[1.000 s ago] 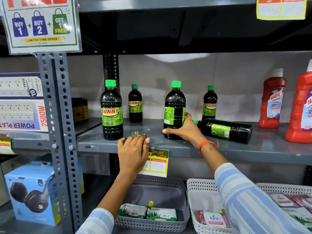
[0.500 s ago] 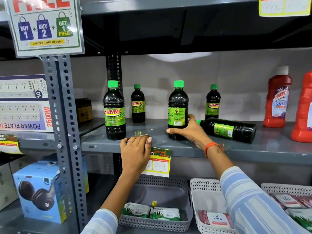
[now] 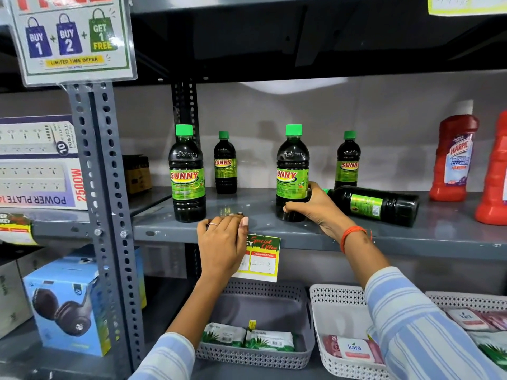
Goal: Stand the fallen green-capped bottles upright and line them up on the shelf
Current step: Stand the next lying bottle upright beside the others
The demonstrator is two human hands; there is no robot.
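Observation:
Dark green-capped bottles stand on the grey shelf (image 3: 411, 237). A large one (image 3: 187, 176) is upright at the front left. A second large bottle (image 3: 292, 171) stands at the front middle, and my right hand (image 3: 315, 208) grips its lower half. Two smaller bottles (image 3: 225, 165) (image 3: 348, 163) stand upright at the back. One large bottle (image 3: 375, 204) lies on its side to the right of my right hand, cap towards the hand. My left hand (image 3: 222, 239) rests with curled fingers on the shelf's front edge and holds nothing.
Two red cleaner bottles (image 3: 452, 157) stand at the shelf's right end. A perforated metal upright (image 3: 101, 187) borders the left. A price tag (image 3: 260, 259) hangs from the shelf edge. Below are a grey basket (image 3: 255, 355) and a white basket (image 3: 329, 303) with packets.
My right hand has turned the middle bottle so its front label now faces me. The left hand and the lying bottle have stayed put.

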